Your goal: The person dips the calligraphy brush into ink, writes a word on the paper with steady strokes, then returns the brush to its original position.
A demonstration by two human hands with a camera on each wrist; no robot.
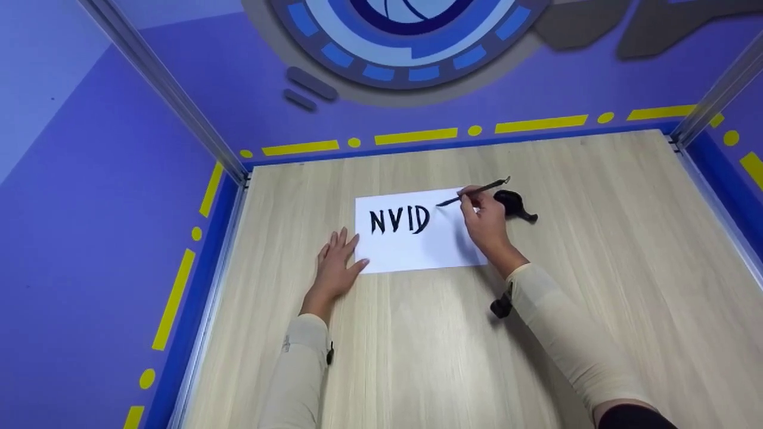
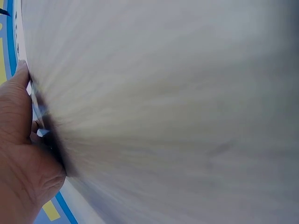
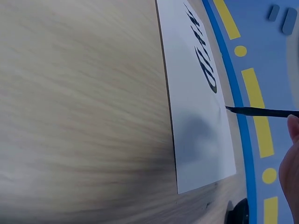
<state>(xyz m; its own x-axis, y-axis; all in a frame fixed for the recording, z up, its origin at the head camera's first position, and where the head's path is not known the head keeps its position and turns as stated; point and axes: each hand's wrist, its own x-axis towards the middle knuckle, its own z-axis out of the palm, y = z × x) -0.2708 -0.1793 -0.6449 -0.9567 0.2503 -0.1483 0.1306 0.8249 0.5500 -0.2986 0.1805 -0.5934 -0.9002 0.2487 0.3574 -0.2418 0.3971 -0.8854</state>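
Observation:
On the table lies a white sheet of paper (image 1: 405,253) with the black painted letters "NVID" (image 1: 400,220) along its upper left part. My right hand (image 1: 486,220) pinches a dark brush (image 1: 486,187) over the paper's upper right. In the right wrist view the tip of the brush (image 3: 252,111) stands just off the sheet, right of the letter D. My left hand (image 1: 338,265) rests flat with fingers spread at the paper's left edge, its thumb on the lower left corner. The left wrist view shows mostly blurred tabletop beside the left hand (image 2: 21,140).
A small black dish with a handle-like spout (image 1: 510,204) stands right of the paper, partly behind the right hand. The wooden table (image 1: 417,357) is bounded by a purple back wall (image 1: 208,71) and side panels with metal frame posts.

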